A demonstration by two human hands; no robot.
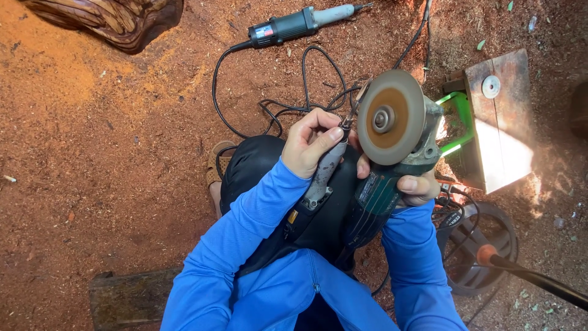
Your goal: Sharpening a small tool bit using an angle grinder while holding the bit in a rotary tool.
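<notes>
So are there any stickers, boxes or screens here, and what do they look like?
No boxes, signs or screens, only small labels on tools.
Label on the die grinder lying on the sawdust at the top: a small rectangle, red and white, on its dark body.
Label on the angle grinder held in the right hand: a pale patch on its green body, partly hidden.
Yellow tag on the tool in the left hand: tiny, near its lower end.

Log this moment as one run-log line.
left hand: holds slim die grinder, tip at disc edge | right hand: grips angle grinder, disc up | ground: second die grinder
</notes>
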